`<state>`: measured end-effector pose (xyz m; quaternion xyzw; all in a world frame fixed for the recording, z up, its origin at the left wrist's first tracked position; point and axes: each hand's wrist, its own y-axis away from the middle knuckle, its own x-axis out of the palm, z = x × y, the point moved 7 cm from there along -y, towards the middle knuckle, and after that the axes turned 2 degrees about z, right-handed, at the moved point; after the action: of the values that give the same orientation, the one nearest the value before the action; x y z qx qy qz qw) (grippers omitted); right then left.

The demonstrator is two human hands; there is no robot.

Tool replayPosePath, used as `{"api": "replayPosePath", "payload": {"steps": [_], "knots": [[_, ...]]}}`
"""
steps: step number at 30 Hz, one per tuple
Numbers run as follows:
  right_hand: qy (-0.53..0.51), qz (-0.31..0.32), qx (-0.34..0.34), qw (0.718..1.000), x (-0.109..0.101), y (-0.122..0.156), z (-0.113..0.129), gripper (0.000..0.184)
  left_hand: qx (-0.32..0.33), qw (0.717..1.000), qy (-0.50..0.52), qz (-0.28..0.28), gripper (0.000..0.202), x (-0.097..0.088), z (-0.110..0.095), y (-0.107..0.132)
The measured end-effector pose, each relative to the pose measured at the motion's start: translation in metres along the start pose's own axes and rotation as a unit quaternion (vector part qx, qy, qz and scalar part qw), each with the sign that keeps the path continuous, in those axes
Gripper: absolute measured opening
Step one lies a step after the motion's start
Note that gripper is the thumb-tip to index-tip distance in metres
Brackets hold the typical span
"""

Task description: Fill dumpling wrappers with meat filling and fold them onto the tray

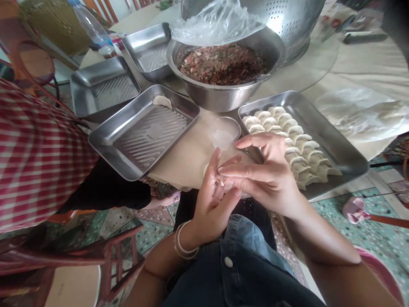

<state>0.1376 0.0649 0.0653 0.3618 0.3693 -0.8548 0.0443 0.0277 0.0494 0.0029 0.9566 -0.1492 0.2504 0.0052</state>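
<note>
My left hand [212,198] is turned palm up in front of my body, its fingers and thumb apart, with moist pale smears on the skin. The fingertips of my right hand [271,172] reach onto the left palm and fingers in a loose pinch. A tiny whitish bit shows there, too small to name. Just beyond the hands stands a small translucent bowl [234,123]. Rows of folded dumplings [298,143] fill much of the metal tray [347,160] to the right. One pale piece of dough [162,101] lies in the left tray [115,136].
A steel basin [220,96] of minced filling [220,64] stands behind, partly covered by plastic film [220,25]. Beyond it leans a colander [287,21]. More metal trays [104,87] sit at left, near a person in a checked garment [41,157]. A plastic bag [364,113] lies right.
</note>
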Motion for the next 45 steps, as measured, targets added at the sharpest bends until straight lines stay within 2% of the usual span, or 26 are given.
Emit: {"api": "replayPosePath", "payload": {"steps": [4, 7, 10, 12, 16, 20, 21, 23, 25, 26, 28, 31, 33, 35, 39, 42, 45], "knots": [[-0.058, -0.02, -0.001, 0.998, -0.003, 0.0, 0.002, 0.014, -0.008, 0.995, -0.094, -0.015, 0.047, -0.005, -0.003, -0.005], [-0.089, -0.028, 0.016, 0.996, -0.005, 0.0, 0.0, 0.012, -0.017, 0.993, -0.119, -0.008, 0.036, -0.008, -0.004, -0.007], [-0.105, -0.002, 0.022, 0.994, -0.002, -0.002, -0.001, 0.018, 0.011, 0.989, -0.147, 0.016, 0.04, -0.01, -0.005, -0.009], [-0.093, 0.018, -0.002, 0.996, 0.0, -0.003, 0.003, 0.025, 0.054, 0.984, -0.17, 0.027, 0.043, -0.012, -0.008, -0.009], [-0.05, 0.022, -0.054, 0.997, 0.001, -0.006, 0.016, 0.01, 0.119, 0.96, -0.251, 0.036, 0.045, -0.011, -0.013, -0.01], [-0.053, 0.007, -0.036, 0.998, 0.002, -0.005, 0.015, 0.008, 0.143, 0.951, -0.273, 0.021, 0.032, -0.009, -0.016, -0.013], [-0.059, 0.001, -0.02, 0.998, 0.003, -0.003, 0.012, 0.015, 0.151, 0.954, -0.259, 0.008, 0.027, -0.01, -0.017, -0.013], [-0.092, -0.021, 0.034, 0.995, 0.005, 0.007, 0.004, 0.045, 0.153, 0.963, -0.223, -0.022, 0.018, -0.014, -0.017, -0.014], [-0.151, -0.039, 0.11, 0.982, 0.014, 0.022, -0.005, 0.073, 0.146, 0.974, -0.167, -0.05, 0.015, -0.019, -0.016, -0.014], [-0.191, -0.039, 0.144, 0.97, 0.021, 0.03, -0.008, 0.08, 0.144, 0.978, -0.139, -0.06, 0.015, -0.02, -0.015, -0.013], [-0.279, -0.018, 0.192, 0.941, 0.04, 0.044, -0.008, 0.08, 0.145, 0.983, -0.095, -0.067, 0.016, -0.02, -0.015, -0.013], [-0.378, 0.046, 0.22, 0.898, 0.069, 0.058, 0.001, 0.082, 0.146, 0.984, -0.083, -0.066, 0.016, -0.018, -0.014, -0.013], [-0.397, 0.063, 0.224, 0.888, 0.08, 0.061, 0.005, 0.085, 0.154, 0.982, -0.088, -0.064, 0.014, -0.017, -0.014, -0.013], [-0.391, 0.054, 0.21, 0.894, 0.081, 0.06, 0.006, 0.089, 0.163, 0.981, -0.093, -0.058, 0.012, -0.017, -0.015, -0.013], [-0.33, 0.023, 0.157, 0.931, 0.07, 0.053, 0.009, 0.095, 0.181, 0.974, -0.123, -0.054, 0.011, -0.017, -0.017, -0.011], [-0.264, 0.012, 0.143, 0.954, 0.062, 0.049, 0.01, 0.09, 0.197, 0.966, -0.152, -0.071, 0.008, -0.017, -0.02, -0.009], [-0.181, 0.007, 0.141, 0.973, 0.054, 0.046, 0.011, 0.08, 0.183, 0.969, -0.14, -0.095, 0.007, -0.018, -0.02, -0.009]]}}
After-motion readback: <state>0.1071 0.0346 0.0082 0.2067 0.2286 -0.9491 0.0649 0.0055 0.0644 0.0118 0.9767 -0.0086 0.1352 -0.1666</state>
